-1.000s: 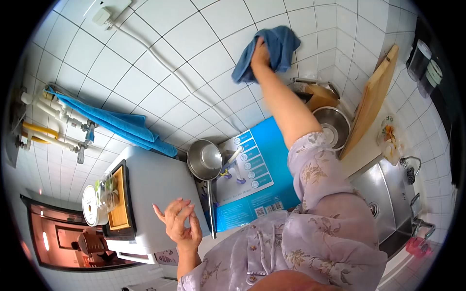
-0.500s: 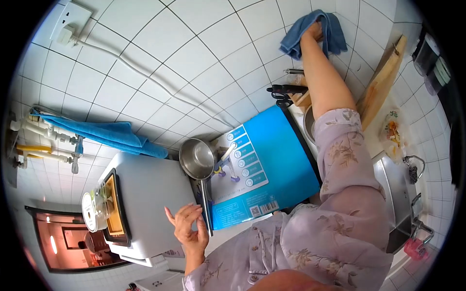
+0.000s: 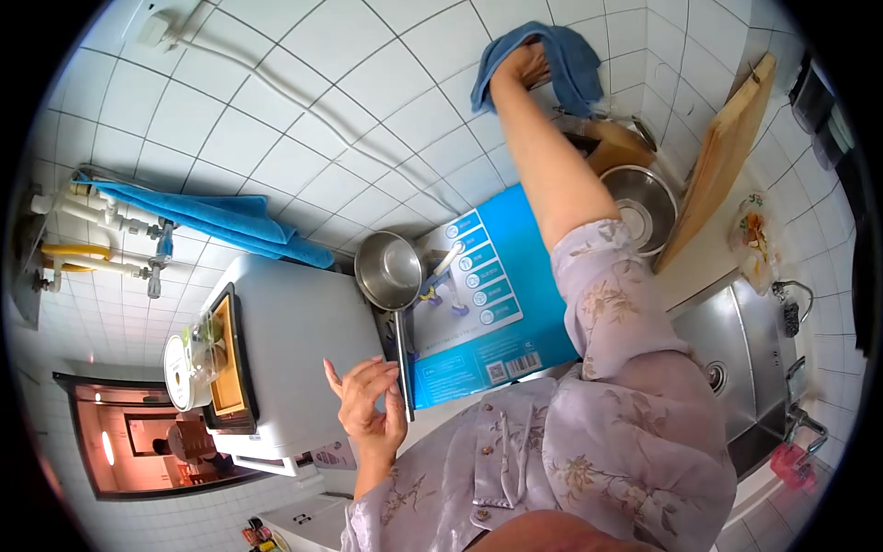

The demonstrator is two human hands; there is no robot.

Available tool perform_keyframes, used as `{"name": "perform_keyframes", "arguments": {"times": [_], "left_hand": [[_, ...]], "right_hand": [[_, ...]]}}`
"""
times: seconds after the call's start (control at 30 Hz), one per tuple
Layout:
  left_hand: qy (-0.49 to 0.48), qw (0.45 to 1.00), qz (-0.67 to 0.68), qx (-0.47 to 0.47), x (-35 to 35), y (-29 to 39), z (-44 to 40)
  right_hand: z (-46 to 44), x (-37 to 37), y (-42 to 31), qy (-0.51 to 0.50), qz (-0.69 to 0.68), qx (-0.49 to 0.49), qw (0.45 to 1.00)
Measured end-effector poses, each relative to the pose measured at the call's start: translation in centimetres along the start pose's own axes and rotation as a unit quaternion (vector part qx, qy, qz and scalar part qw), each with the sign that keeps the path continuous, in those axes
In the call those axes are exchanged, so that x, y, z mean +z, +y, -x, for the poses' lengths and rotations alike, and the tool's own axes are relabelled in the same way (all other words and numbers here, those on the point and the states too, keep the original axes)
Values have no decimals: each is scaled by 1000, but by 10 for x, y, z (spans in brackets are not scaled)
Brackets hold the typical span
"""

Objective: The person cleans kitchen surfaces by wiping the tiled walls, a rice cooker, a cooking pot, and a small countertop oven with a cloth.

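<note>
A dark blue cloth (image 3: pixel 572 69) lies bunched against the white tiled wall (image 3: pixel 441 55), high in the view. My right hand (image 3: pixel 526 64) is on it at the end of my outstretched arm, its fingertips partly hidden by the folds. My left hand (image 3: pixel 366 400) hovers in front of my body, fingers spread and slightly bent, holding nothing. Close beside its fingers is the handle of a steel saucepan (image 3: pixel 388 270); whether they touch it I cannot tell. Under the saucepan and my right arm is a blue printed box (image 3: pixel 497 239).
Right of my arm are a metal bowl (image 3: pixel 636 207), a wooden cutting board (image 3: pixel 722 161), a bag of food (image 3: pixel 754 239) and a steel sink (image 3: pixel 736 340). On the left, a white appliance (image 3: pixel 299 340) carries a tray (image 3: pixel 235 368). A blue towel (image 3: pixel 212 216) hangs by pipes. A cable runs down the wall.
My right hand has slid the cloth leftward along the tiles. The bowl and more of the sink have come into sight. My left hand keeps about the same pose.
</note>
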State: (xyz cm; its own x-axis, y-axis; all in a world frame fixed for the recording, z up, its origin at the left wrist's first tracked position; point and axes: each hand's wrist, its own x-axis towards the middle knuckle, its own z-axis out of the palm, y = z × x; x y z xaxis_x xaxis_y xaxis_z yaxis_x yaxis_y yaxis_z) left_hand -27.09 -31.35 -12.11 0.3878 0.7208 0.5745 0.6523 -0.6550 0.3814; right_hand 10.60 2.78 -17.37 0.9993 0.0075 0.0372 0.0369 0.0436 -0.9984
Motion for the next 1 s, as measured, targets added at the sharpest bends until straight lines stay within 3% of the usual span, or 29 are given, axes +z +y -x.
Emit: {"name": "perform_keyframes", "arguments": {"times": [0.1,0.17,0.23,0.27,0.33,0.37,0.43,0.47,0.5,0.57,0.63,0.7,0.73,0.87,0.93,1.0], "left_hand": [[5,1000,-1,10,-13,-11,8],[1,1000,-8,-6,-20,-17,13],[-9,1000,-14,-8,-24,-23,17],[-22,1000,-13,-12,-24,-25,18],[-29,999,-20,-14,-27,-30,23],[-36,999,-20,-15,-28,-31,25],[-38,999,-23,-19,-33,-33,27],[-42,999,-27,-22,-36,-34,29],[-47,998,-30,-26,-39,-34,31],[-43,998,-34,-26,-44,-36,32],[-39,998,-36,-25,-48,-37,33],[-35,998,-35,-26,-50,-38,32],[-33,999,-34,-26,-51,-39,32],[-40,998,-27,-30,-48,-44,32],[-39,999,-23,-30,-46,-45,30],[-51,998,-24,-32,-43,-43,29]], "right_hand": [[40,5,17,-94,65,-49,992],[74,-8,12,-74,83,-62,992],[104,-5,32,-129,123,-159,971],[120,-5,44,-132,118,-156,972],[149,-6,72,-156,164,-289,930],[160,-2,85,-158,161,-286,931],[179,-2,96,-171,38,-424,889],[186,6,95,-163,-57,-421,890],[188,5,81,-166,-57,-420,891],[185,-1,39,-326,-83,-365,868],[179,-22,-22,-344,-12,-423,838],[177,0,-48,-239,-131,-504,819],[176,1,-65,-204,-129,-518,821],[159,0,-78,-258,-126,-521,804],[150,-6,-45,-282,-118,-576,758],[145,-25,-5,-228,22,-676,700]]}}
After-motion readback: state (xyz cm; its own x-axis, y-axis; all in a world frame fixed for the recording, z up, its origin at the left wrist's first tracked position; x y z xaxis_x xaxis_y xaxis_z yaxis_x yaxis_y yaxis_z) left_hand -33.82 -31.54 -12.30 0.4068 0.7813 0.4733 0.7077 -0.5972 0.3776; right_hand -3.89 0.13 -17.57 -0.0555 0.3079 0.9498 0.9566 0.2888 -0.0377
